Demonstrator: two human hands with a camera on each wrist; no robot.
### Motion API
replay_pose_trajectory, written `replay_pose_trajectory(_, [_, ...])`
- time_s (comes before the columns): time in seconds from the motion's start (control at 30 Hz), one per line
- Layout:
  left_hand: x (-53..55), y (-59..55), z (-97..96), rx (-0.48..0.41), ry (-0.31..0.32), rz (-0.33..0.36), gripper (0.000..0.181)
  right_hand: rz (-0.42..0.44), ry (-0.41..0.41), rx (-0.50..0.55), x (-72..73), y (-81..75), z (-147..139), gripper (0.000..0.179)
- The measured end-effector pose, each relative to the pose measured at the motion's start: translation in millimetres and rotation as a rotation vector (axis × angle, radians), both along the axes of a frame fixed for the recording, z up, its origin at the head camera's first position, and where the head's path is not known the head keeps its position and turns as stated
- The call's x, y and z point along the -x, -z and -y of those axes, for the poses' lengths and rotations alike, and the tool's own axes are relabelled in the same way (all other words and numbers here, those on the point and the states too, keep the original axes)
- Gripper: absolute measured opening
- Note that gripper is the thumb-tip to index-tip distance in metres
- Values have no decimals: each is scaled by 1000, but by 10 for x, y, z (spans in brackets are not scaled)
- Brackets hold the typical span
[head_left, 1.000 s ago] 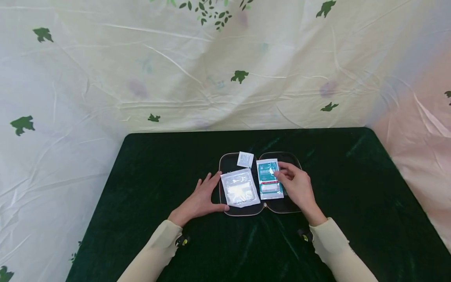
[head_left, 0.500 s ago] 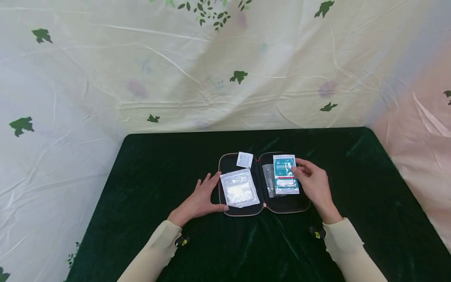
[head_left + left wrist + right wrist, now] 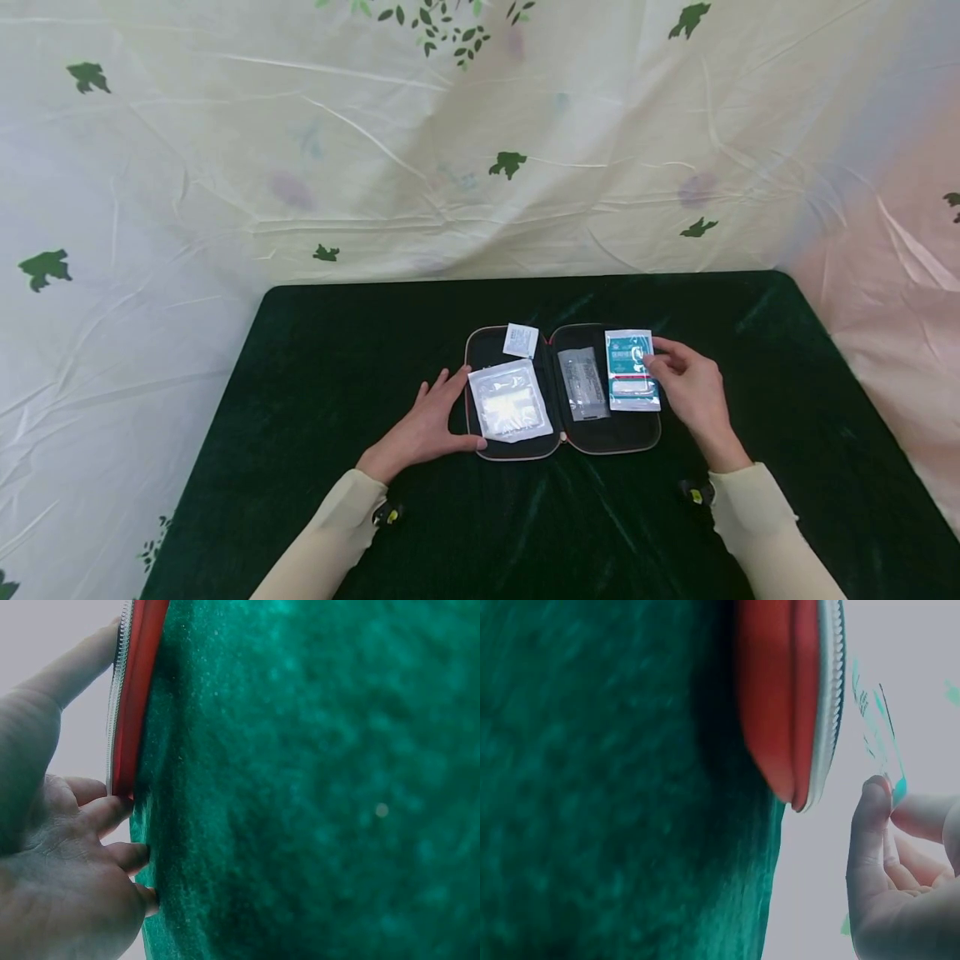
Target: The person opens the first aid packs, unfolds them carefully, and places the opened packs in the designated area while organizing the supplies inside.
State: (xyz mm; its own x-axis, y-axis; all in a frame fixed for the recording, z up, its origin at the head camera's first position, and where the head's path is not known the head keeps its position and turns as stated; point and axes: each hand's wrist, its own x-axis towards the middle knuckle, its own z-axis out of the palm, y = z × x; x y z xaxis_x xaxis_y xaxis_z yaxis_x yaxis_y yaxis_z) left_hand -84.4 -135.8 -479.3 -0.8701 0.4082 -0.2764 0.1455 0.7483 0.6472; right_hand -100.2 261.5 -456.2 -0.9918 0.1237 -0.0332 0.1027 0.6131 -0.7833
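Note:
An open zip case, black inside, lies flat on the table; its red outside and metal zip show in both wrist views. My right hand pinches a teal and white sachet by its right edge between thumb and fingers. In the right wrist view the sachet stands edge-on above the case rim. At the case's left edge, my left hand rests spread, thumb at the near corner and fingers farther back. A clear packet with unclear contents lies in the right half.
A large shiny white square packet lies in the case's left half. Behind it is a small white printed packet. Dark green velvet covers the table; a pale curtain with leaf prints hangs behind.
My right hand has carried the teal sachet to the right, from over the case's middle to its right side. The clear packet is uncovered. My left hand stays in place.

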Motion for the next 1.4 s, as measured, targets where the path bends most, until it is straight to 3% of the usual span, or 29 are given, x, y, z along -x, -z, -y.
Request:
replay_pose_trajectory(0.8, [3, 43, 6, 9, 8, -9, 112, -13, -68, -94, 87, 122, -121, 47])
replay_pose_trajectory(1.4, [-3, 26, 7, 0, 5, -9, 112, 60, -126, -107, 97, 53, -39, 51])
